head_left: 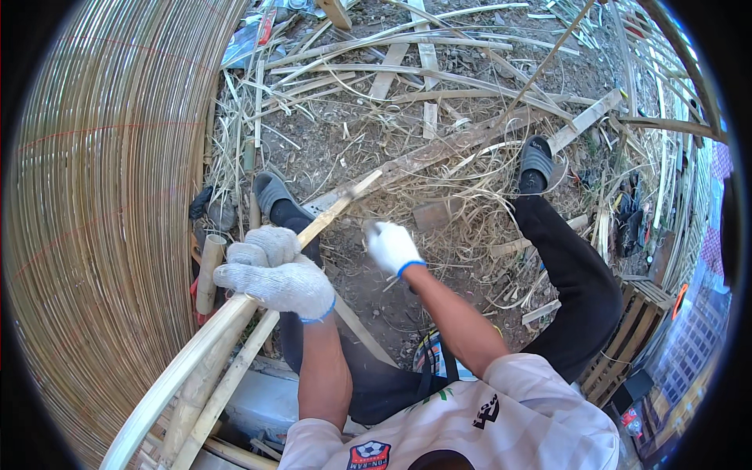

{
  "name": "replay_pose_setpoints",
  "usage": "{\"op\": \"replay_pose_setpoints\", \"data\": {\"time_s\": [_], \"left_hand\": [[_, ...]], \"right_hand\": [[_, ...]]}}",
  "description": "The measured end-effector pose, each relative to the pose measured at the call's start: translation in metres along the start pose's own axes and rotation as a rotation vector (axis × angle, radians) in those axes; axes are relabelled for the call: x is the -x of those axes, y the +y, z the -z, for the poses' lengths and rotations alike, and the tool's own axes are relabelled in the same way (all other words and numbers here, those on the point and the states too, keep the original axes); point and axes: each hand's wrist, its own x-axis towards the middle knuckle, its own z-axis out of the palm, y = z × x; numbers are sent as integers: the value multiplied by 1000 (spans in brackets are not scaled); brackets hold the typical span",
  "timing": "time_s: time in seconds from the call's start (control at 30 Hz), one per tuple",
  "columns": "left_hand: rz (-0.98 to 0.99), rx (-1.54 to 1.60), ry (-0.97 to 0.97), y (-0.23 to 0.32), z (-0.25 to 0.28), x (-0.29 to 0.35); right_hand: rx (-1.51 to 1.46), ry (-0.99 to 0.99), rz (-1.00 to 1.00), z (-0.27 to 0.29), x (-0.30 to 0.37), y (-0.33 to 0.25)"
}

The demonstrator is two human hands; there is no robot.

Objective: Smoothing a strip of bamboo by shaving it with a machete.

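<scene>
A long pale bamboo strip (182,362) slants from the lower left up to the middle of the view. My left hand (274,270), in a white knit glove, is wrapped round it, thumb lying along the near side. The strip's far end (333,213) narrows and points ahead, over the ground between my feet. To the right of the strip and apart from it is my right hand (394,247), also gloved in white with a blue cuff. Its fingers are curled and smeared by motion. Whatever it holds is too blurred to name.
A tall screen of thin upright slats (110,172) stands close on my left, with a cut bamboo piece (210,274) beside it. Shavings (470,200), a long board (423,157) and loose strips litter the dirt ahead. A wooden crate (627,341) stands right of my leg.
</scene>
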Motion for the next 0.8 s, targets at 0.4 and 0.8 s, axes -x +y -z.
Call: {"op": "replay_pose_setpoints", "data": {"time_s": [0.4,0.8], "left_hand": [[-91,-121,-82,1,1,-8],[-93,-78,-145,-2,13,-11]], "right_hand": [[-32,-25,-153,-27,-49,90],[99,-76,-157,-5,-14,109]]}}
